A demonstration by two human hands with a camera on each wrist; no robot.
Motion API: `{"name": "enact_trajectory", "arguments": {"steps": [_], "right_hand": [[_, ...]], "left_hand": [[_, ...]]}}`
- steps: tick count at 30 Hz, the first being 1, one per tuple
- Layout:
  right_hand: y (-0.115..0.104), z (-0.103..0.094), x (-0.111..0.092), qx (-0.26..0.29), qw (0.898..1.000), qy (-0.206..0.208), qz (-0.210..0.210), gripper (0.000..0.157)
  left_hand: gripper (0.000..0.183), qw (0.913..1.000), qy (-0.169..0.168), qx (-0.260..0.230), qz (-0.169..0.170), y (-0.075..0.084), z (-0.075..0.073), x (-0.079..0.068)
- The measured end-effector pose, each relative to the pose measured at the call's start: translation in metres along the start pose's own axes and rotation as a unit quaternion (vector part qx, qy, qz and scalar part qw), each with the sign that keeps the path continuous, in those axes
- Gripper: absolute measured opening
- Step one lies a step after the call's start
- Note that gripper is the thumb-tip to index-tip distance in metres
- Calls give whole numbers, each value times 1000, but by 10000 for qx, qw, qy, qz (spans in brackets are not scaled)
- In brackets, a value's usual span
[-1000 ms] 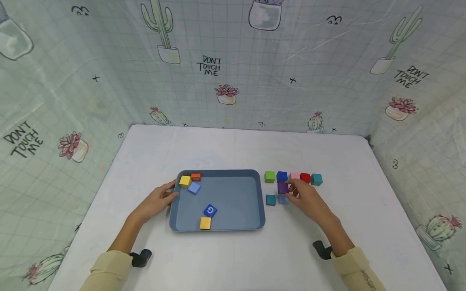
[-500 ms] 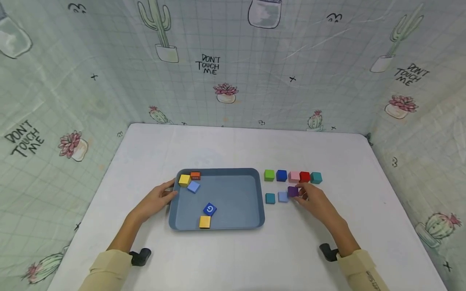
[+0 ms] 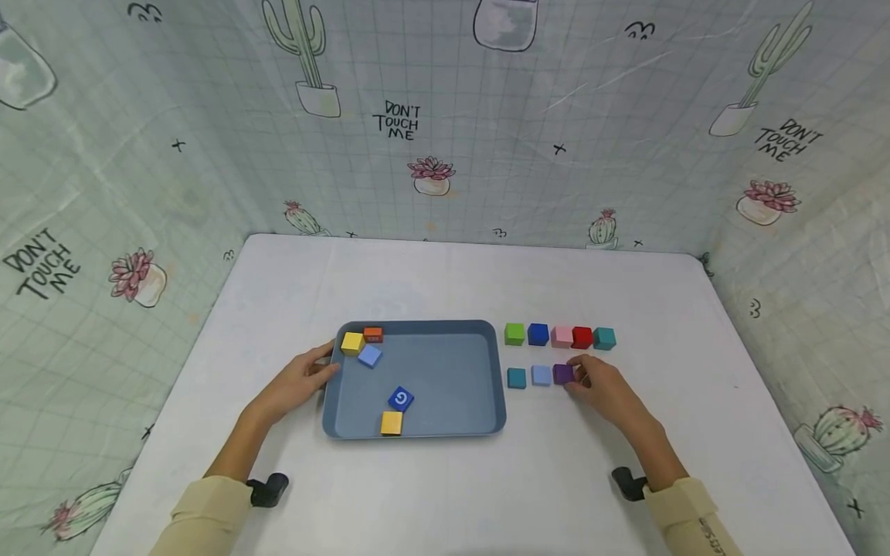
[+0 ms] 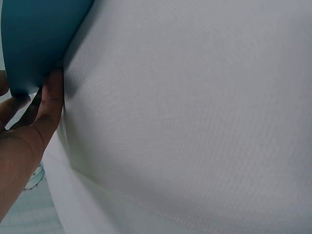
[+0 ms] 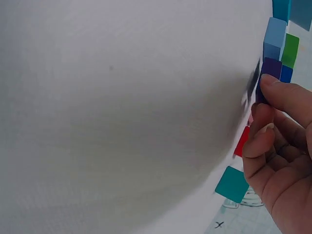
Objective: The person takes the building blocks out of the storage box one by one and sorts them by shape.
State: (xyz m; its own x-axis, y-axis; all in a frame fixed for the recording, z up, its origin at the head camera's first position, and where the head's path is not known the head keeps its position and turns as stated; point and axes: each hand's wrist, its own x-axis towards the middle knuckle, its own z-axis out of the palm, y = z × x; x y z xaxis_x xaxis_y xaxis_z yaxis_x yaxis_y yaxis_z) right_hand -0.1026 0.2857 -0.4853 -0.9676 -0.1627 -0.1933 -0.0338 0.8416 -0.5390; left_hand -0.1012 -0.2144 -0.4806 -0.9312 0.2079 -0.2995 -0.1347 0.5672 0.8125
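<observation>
My right hand (image 3: 603, 388) pinches a purple cube (image 3: 563, 374) between thumb and fingers, at the right end of a short row. Directly left of it sit a light blue cube (image 3: 541, 376) and a teal cube (image 3: 517, 378). In the right wrist view the thumb presses the purple cube (image 5: 269, 73) near the light blue cube (image 5: 275, 36). My left hand (image 3: 297, 384) rests against the left side of a grey-blue tray (image 3: 445, 439), its fingers fairly straight. The left wrist view shows those fingers touching the tray's outer side (image 4: 44, 44).
Behind, a second row holds green (image 3: 514, 334), dark blue (image 3: 538, 334), pink (image 3: 562, 337), red (image 3: 582, 337) and teal-green (image 3: 604, 339) cubes. Inside the tray lie two yellow cubes (image 3: 352, 344), an orange cube (image 3: 373, 334), a light blue cube (image 3: 370, 355) and a blue cube (image 3: 400, 398).
My right hand has carried the purple cube rightward and toward me, from between the two rows to the right end of the front row. The left hand and tray stay put.
</observation>
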Motion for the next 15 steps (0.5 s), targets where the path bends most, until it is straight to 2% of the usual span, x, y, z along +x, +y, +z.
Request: {"name": "enact_trajectory", "arguments": {"steps": [7,12,15], "right_hand": [[4,5,3,-123,9999,-29,9,40],[-2,1,2,-207,9997,80,-100,57],[-11,-1,1,-234,9991,287,-222,64]], "left_hand": [[63,10000,45,26,-23,-1,1,1],[62,10000,17,-36,-6,0,1,1],[62,10000,-5,-56,7,-1,1,1]]}}
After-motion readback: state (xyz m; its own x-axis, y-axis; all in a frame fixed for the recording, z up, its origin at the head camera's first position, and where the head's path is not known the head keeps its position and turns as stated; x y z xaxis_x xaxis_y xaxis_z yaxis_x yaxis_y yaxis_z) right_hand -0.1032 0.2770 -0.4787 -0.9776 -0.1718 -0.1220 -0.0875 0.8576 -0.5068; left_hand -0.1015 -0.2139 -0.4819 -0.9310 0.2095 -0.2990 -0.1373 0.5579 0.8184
